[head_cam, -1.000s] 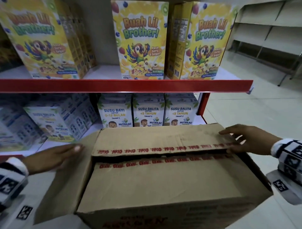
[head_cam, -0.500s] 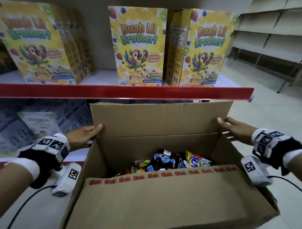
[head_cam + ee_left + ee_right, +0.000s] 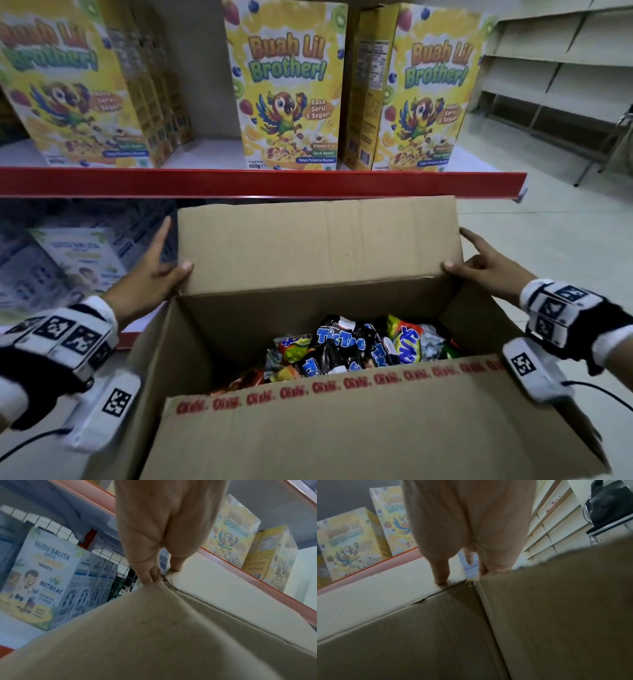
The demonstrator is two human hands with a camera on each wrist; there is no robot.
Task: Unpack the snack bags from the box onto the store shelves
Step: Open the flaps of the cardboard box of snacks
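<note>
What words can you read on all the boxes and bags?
"Buah Lil Brother!", "Rasa Seru & Segar!", "450g": middle cereal box
"Buah Lil Brother!": right cereal box
"TicTac": black snack bag in the cardboard box
"SUSU BALITA", "TAHAP 2", "NUTRILAC": milk box
Red print on the near flap: too blurred.
Cereal boxes' small print: too small.
</note>
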